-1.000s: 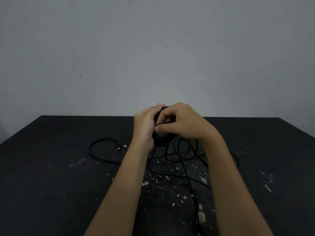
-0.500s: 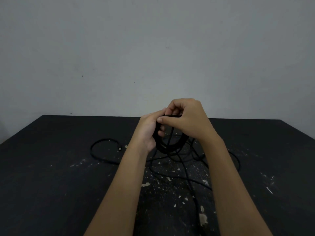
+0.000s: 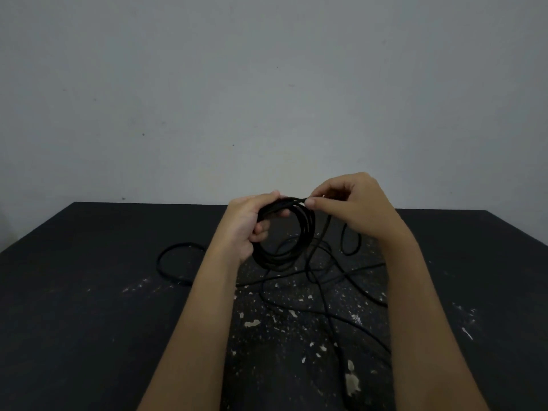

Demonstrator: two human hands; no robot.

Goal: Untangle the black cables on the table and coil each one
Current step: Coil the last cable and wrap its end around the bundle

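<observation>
A round coil of black cable (image 3: 307,229) hangs above the table, made of several turns. My left hand (image 3: 247,225) grips the coil at its upper left side, fingers curled round the bundle. My right hand (image 3: 353,204) pinches the cable at the top of the coil between thumb and forefinger. From there a strand drops to the loose black cables (image 3: 329,280) that lie crossed over each other on the table beneath and between my forearms. One loop (image 3: 175,256) lies off to the left, another small loop (image 3: 351,241) under my right wrist.
The table (image 3: 89,307) is black with white chipped flecks in the middle and at the right. A plain grey wall stands right behind its far edge. A cable strand runs toward the near edge between my arms.
My right hand has moved up and to the right, drawing the cable over the top of the coil. The coil has turned and now shows as an open ring.
</observation>
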